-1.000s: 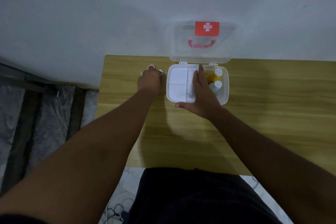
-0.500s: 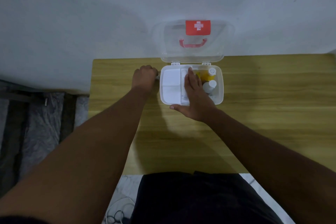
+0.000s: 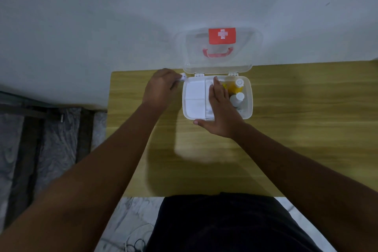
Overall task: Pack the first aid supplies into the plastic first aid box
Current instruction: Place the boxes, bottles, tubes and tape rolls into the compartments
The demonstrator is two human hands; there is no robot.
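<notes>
So it's a wooden table pushed up against a plain white wall, pretty dim in here. The first aid box sits at the table's back edge, and its clear lid stands up against the wall. Just left of the box, the left hand is curled around a small white thing, too small to make out. Inside the box on its left side are white pads. The right hand lies flat and spread over the middle of the box. On the box's right side there's a yellow bottle and a white bottle.
</notes>
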